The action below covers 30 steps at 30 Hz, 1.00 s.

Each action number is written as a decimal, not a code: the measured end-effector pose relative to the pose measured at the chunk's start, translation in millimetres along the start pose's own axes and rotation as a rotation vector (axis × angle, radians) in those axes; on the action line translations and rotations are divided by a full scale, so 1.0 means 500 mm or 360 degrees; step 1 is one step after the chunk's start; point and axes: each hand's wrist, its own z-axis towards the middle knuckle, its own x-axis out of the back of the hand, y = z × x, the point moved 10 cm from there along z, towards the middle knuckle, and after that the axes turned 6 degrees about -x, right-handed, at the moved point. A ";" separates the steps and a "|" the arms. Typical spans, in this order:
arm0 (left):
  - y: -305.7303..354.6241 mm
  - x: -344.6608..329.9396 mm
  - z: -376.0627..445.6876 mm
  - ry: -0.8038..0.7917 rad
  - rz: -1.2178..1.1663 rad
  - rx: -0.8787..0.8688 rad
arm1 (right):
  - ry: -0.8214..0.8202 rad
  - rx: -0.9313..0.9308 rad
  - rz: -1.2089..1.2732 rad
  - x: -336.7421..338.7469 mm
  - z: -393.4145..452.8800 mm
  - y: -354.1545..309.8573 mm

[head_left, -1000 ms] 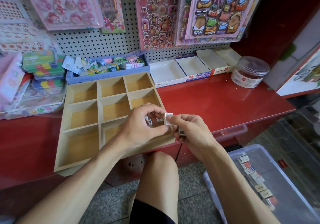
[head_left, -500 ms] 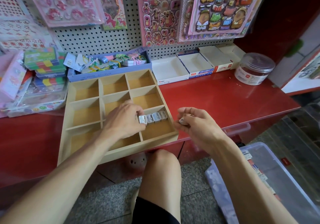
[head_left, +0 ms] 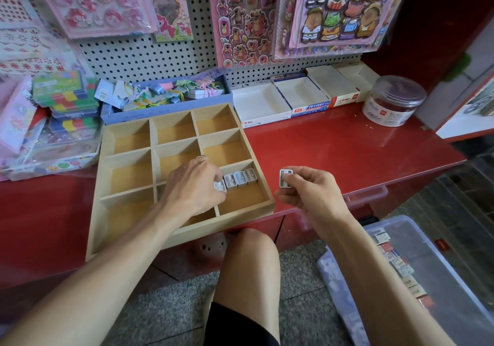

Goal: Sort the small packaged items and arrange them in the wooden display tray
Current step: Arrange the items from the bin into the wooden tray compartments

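A wooden display tray (head_left: 128,129) with several compartments lies on the red counter. In its front right compartment a row of three small white packaged items (head_left: 240,178) stands along the back wall. My left hand (head_left: 192,185) reaches into the tray and pinches a fourth small white item (head_left: 220,186) at the left end of that row. My right hand (head_left: 304,189) hovers over the counter just right of the tray and pinches another small white packaged item (head_left: 285,178) between thumb and fingers.
Behind the tray are a blue box of hair clips (head_left: 165,97), several open white cartons (head_left: 260,104) and a clear round jar (head_left: 393,101). Sticker packs hang on the pegboard. A clear bin (head_left: 427,273) with several small packets stands on the floor at right, beside my knee.
My hands have parted. The left hand went down into the front right compartment with an item; the right hand moved right and raised another item into view.
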 end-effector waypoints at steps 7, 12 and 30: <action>0.030 0.004 0.017 -0.0001 0.0119 -0.0142 | 0.0074 0.0059 -0.0095 0.021 -0.007 -0.004; 0.043 0.025 0.015 0.0113 -0.0344 -0.0176 | 0.0070 0.0087 -0.0148 0.015 -0.012 -0.009; 0.174 0.039 -0.003 0.0216 -0.0662 -0.0572 | 0.0058 0.0110 -0.0353 0.009 -0.030 -0.017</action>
